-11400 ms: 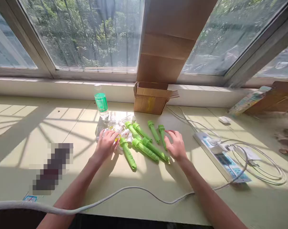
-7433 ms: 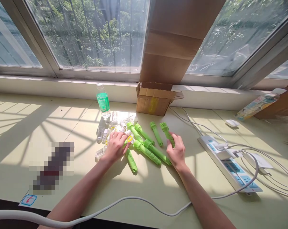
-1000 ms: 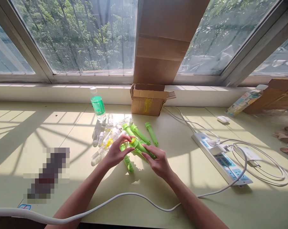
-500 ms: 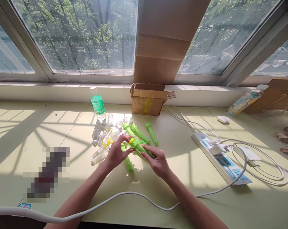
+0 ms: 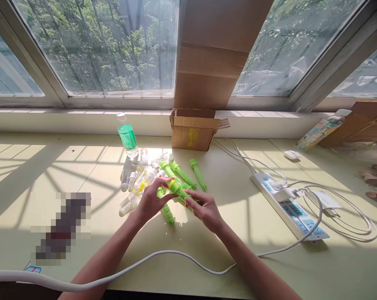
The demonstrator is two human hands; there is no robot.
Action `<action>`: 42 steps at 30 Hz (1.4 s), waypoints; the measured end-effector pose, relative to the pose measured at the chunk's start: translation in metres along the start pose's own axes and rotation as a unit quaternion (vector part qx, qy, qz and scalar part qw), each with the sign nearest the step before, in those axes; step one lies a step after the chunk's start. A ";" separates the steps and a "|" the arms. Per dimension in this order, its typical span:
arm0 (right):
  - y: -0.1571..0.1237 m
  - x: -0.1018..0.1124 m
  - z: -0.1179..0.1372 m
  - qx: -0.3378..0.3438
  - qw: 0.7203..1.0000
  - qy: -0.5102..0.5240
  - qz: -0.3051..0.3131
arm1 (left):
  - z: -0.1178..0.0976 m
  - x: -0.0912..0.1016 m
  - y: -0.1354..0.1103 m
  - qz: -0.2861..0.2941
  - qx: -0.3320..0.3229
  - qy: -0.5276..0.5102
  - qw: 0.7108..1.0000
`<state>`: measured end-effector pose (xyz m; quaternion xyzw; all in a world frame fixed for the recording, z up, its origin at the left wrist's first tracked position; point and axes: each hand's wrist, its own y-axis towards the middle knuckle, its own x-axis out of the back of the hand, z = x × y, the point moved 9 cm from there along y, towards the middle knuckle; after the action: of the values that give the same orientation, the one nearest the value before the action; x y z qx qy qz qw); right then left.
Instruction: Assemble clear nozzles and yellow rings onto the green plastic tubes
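A green plastic tube [image 5: 179, 191] with a threaded collar is held at a slant between my two hands. My left hand [image 5: 153, 196] is closed in a pinch around the collar end, where a little yellow shows. Further down the shaft, my right hand [image 5: 207, 210] is closed with thumb and fingers, hiding the lower end. Another green tube [image 5: 167, 213] lies just below my left hand. Behind my hands are several more, including one [image 5: 198, 175] lying apart. To the left, clear plastic tubes [image 5: 128, 203] with white caps lie in a loose pile.
A water bottle [image 5: 128, 135] with a green label stands behind the pile. An open cardboard box [image 5: 191, 133] sits by the windowsill. On the right lies a power strip [image 5: 288, 208] with plugged-in chargers. A white cable [image 5: 163, 253] crosses the table's front, near my forearms.
My right hand's fingers have shifted slightly on the green tube's shaft. My left hand stays on the collar, and the things on the table lie as before.
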<state>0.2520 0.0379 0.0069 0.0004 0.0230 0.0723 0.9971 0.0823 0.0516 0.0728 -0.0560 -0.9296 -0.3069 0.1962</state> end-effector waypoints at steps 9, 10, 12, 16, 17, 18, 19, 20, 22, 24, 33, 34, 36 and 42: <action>0.000 -0.009 -0.003 -0.047 0.996 0.048 0.063 | -0.002 -0.002 0.002 0.034 0.000 -0.015 0.999; 0.000 -0.008 -0.003 -0.048 0.996 0.047 0.063 | -0.003 -0.002 0.001 0.027 -0.003 -0.014 1.000; 0.001 -0.006 -0.002 -0.043 0.996 0.041 0.063 | -0.005 -0.001 0.000 0.007 -0.015 -0.008 1.000; 0.001 -0.005 -0.001 -0.046 0.997 0.026 0.064 | -0.008 -0.001 -0.004 -0.023 -0.043 0.011 0.999; 0.001 -0.006 -0.001 -0.048 0.997 0.019 0.062 | -0.007 -0.001 -0.004 -0.027 -0.049 0.011 0.998; 0.001 -0.006 -0.001 -0.050 0.997 0.012 0.059 | -0.007 -0.001 -0.004 -0.029 -0.054 0.010 0.998; 0.000 -0.007 -0.001 -0.052 0.997 0.007 0.056 | -0.007 0.000 -0.004 -0.032 -0.059 0.010 0.998; 0.000 -0.008 -0.001 -0.053 0.997 0.005 0.053 | -0.007 0.000 -0.003 -0.035 -0.064 0.011 0.997; -0.001 -0.010 -0.001 -0.052 0.997 0.013 0.054 | -0.007 0.001 -0.003 -0.043 -0.072 0.017 0.996; -0.002 -0.012 0.000 -0.048 0.997 0.020 0.059 | -0.008 0.002 -0.002 -0.048 -0.075 0.021 0.996; 0.000 -0.014 -0.001 -0.027 0.995 0.045 0.082 | -0.007 0.002 -0.003 -0.053 -0.075 0.035 0.995; 0.000 -0.015 -0.001 -0.028 0.994 0.056 0.088 | -0.007 0.002 -0.003 -0.055 -0.075 0.034 0.995; 0.000 -0.017 -0.002 -0.030 0.992 0.077 0.100 | -0.009 0.001 -0.004 -0.055 -0.078 0.030 0.995; -0.003 -0.023 0.002 -0.049 0.984 0.104 0.137 | -0.015 0.000 -0.004 -0.046 -0.089 0.033 0.994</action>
<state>0.2296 0.0320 0.0104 -0.0527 0.1226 0.2088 0.9688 0.0864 0.0398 0.0814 -0.0200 -0.8933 -0.3988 0.2062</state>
